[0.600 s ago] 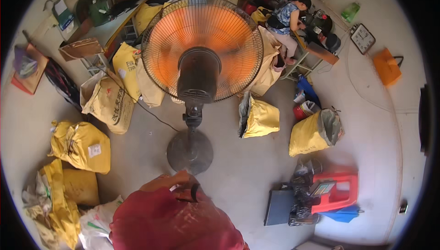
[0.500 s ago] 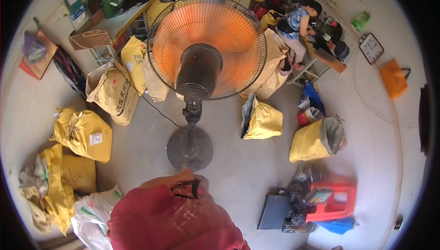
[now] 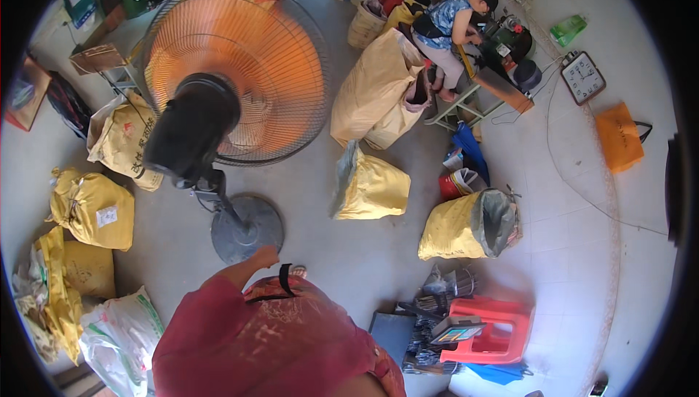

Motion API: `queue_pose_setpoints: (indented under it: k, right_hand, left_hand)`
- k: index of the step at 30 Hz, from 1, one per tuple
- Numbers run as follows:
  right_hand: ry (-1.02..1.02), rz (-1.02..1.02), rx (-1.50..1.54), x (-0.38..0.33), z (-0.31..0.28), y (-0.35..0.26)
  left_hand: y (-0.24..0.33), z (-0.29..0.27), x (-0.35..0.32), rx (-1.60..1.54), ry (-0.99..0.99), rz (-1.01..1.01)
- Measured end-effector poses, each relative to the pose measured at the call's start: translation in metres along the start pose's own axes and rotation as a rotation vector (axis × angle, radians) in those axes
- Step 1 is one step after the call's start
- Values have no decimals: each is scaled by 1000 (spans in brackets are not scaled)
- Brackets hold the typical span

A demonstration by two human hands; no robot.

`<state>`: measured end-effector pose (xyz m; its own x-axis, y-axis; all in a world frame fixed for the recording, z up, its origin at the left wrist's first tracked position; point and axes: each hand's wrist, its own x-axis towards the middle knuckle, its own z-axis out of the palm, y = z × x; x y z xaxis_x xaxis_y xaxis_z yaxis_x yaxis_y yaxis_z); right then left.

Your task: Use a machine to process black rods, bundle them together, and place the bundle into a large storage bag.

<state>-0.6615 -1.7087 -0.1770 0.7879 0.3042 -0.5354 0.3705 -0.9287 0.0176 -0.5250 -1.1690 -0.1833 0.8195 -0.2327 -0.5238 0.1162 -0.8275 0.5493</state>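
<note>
My left hand [image 3: 266,256] is out in front of my red top [image 3: 269,339], its fingers curled in. Whether anything is inside them is hidden. Just beyond it stands a pedestal fan [image 3: 193,131] with a black motor housing, a wire cage and a round dark base [image 3: 247,228]. Hand and base lie close together in the picture; I cannot tell if they touch. A black strap [image 3: 285,280] loops up beside the hand, against patterned red cloth. Bare skin of my right arm shows at the lower edge, but the right hand is out of sight.
Yellow sacks [image 3: 95,208] line the left; an open yellow sack [image 3: 375,187] and another [image 3: 466,226] stand ahead and right. A red plastic stool [image 3: 502,317] and a digital scale [image 3: 389,335] are near right. A person [image 3: 444,26] works at a machine at the far right.
The fan has shifted left in view and its head now appears turned. The sacks, stool and wall things have also slid left as my view moved. My left hand remains curled.
</note>
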Motion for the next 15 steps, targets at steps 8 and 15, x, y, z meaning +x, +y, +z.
queue_pose_setpoints:
  k: [8, 15]
  right_hand:
    - [-87, 35, 29, -5, 6, 45]
    - [-56, -122, -32, 112, -55, 146]
  left_hand:
    - [147, -98, 125, -132, 182, -74]
    - [223, -124, 213, 2, 139, -162]
